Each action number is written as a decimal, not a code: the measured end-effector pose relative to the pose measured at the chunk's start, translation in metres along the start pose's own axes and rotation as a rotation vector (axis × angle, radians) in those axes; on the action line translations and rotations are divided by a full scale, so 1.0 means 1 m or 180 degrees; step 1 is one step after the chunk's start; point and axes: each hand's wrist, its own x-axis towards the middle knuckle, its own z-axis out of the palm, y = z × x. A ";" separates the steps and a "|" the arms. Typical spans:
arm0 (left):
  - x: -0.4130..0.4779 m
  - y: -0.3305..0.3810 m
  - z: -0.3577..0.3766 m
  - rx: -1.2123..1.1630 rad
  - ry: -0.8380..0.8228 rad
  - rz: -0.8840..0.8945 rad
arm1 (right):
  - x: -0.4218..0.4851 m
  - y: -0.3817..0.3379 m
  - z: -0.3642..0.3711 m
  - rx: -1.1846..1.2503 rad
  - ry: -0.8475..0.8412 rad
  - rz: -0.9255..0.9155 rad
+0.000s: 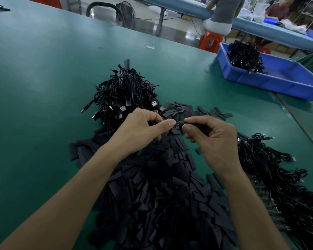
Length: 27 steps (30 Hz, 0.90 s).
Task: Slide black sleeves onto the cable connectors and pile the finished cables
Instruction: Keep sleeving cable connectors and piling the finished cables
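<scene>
My left hand (143,128) pinches a small cable connector (177,125) between thumb and fingers; only its tip with a reddish spot shows. My right hand (211,139) pinches a black sleeve (183,123) right at that tip, the two nearly touching. Both hands hover over a large heap of loose black sleeves (157,195) on the green table (43,87). Behind my left hand stands a pile of black cables with USB plugs (125,94). A second spread of black cables (278,174) lies at the right.
A blue plastic bin (278,78) with a bundle of black cables (246,55) sits at the far right of the table. Beyond the table edge are red stools, a fan, and two people at a long blue bench.
</scene>
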 end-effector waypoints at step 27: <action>-0.005 0.007 0.001 -0.0262 -0.0292 0.0109 | -0.005 0.003 0.005 0.0084 -0.0044 0.0040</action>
